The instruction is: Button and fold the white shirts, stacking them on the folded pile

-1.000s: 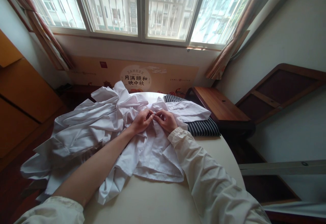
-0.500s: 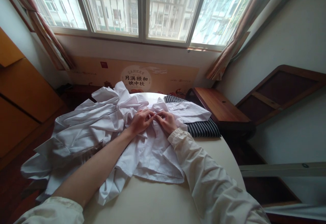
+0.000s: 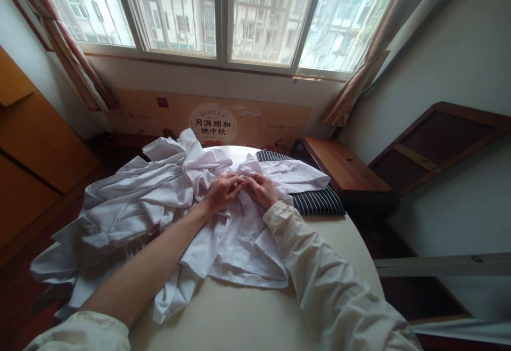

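Observation:
A white shirt (image 3: 247, 250) lies spread on the cream round table (image 3: 223, 319), one sleeve stretched to the right. My left hand (image 3: 224, 190) and my right hand (image 3: 261, 188) meet over its upper part, fingertips nearly touching. Both pinch the white fabric; any small detail between the fingertips is too small to make out. More crumpled white cloth (image 3: 131, 202) heaps at the left and hangs past the table's edge. Under the sleeve, at the right, is a black-and-white striped cloth (image 3: 319, 202).
Behind the table stands a printed beige panel (image 3: 255, 119) below a barred window (image 3: 179, 15). A brown wooden cabinet top (image 3: 347, 164) is at the right, orange-brown cupboards (image 3: 35, 148) at the left. Curtains hang on both sides.
The fingers of my left hand have shifted slightly and lie closer together over the pinched fabric. The shirt and the other cloths lie as before.

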`<state>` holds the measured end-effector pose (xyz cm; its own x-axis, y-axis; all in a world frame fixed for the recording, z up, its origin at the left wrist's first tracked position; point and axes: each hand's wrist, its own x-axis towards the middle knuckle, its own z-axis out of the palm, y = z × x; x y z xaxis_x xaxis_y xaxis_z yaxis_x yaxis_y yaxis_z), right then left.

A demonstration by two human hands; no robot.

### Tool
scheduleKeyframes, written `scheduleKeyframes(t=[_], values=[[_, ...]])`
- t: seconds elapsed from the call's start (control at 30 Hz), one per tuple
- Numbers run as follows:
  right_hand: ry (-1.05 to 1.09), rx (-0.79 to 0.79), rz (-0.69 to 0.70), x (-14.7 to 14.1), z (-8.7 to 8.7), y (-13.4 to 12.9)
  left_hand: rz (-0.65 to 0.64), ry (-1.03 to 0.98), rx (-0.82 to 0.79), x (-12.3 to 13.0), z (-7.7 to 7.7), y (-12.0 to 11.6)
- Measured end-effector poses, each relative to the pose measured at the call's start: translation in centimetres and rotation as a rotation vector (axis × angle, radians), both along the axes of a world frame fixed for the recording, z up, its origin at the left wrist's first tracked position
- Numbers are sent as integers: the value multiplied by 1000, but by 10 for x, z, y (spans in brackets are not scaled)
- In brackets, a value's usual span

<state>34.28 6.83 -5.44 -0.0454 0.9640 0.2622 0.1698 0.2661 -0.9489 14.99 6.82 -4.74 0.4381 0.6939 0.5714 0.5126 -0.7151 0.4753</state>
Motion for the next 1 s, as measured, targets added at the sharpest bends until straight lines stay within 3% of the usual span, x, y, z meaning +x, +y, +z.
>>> scheduleKeyframes(t=[0.17, 0.3, 0.43, 0.57, 0.67, 0.8, 0.9, 1.0], values=[[162, 13, -203, 9, 10, 3, 83, 88, -38, 1, -1, 0], [252, 30, -236, 18, 17, 9, 115, 84, 1, 2, 4, -4], [285, 37, -164, 18, 19, 11, -31, -36, -5, 6, 12, -11], [245, 12, -142, 14, 17, 11, -230, -136, -179, 11, 10, -13], [196, 12, -160, 14, 16, 11, -287, -163, -326, 10, 5, -10], [72, 29, -175, 15, 22, 8, -253, -224, -495, 4, 8, -4], [-139, 157, -236, 19, 39, 3, -246, -328, -627, -2, 17, 1], [-384, 250, -92, 21, 60, -5, -233, -436, -659, -8, 28, 5]])
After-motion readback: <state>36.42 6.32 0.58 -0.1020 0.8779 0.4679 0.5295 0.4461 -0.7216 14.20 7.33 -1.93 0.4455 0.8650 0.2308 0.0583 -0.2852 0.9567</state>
